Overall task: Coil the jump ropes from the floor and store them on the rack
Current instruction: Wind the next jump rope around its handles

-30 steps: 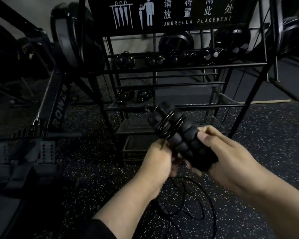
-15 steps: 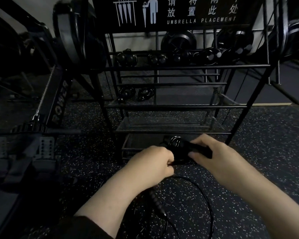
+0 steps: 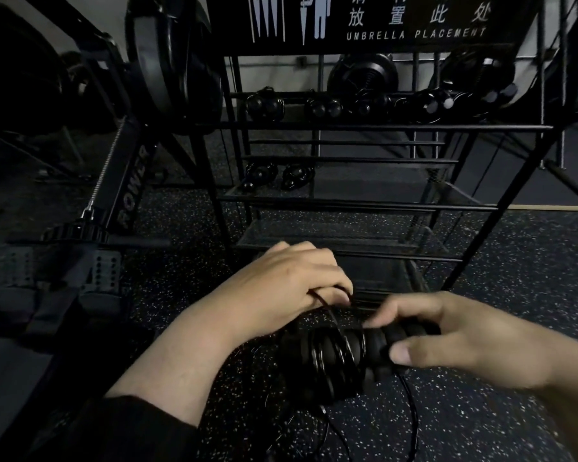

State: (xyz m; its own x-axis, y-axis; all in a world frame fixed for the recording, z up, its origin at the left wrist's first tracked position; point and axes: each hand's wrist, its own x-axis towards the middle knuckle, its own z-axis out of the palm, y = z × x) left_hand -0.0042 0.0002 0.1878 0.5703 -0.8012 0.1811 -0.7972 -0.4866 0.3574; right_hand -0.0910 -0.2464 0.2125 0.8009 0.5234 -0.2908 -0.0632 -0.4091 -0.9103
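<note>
The rack (image 3: 381, 128) stands on the speckled floor (image 3: 514, 278) just beyond the hands; its lower mesh shelves look free, the top one crowded with coiled ropes. The right hand (image 3: 464, 345) has its grip curled round the paired jump rope handles (image 3: 341, 358), steadying them low. The left hand (image 3: 291, 285) pinches the thin cord (image 3: 327, 311), likely winding it on. Loose cord trails below.

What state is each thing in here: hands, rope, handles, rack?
Left hand: pinching the cord.
Right hand: gripping the handles.
Handles: bundled, partly wrapped.
Cord: partly loose on the floor.
Rack: upper shelves holding coiled ropes.
</note>
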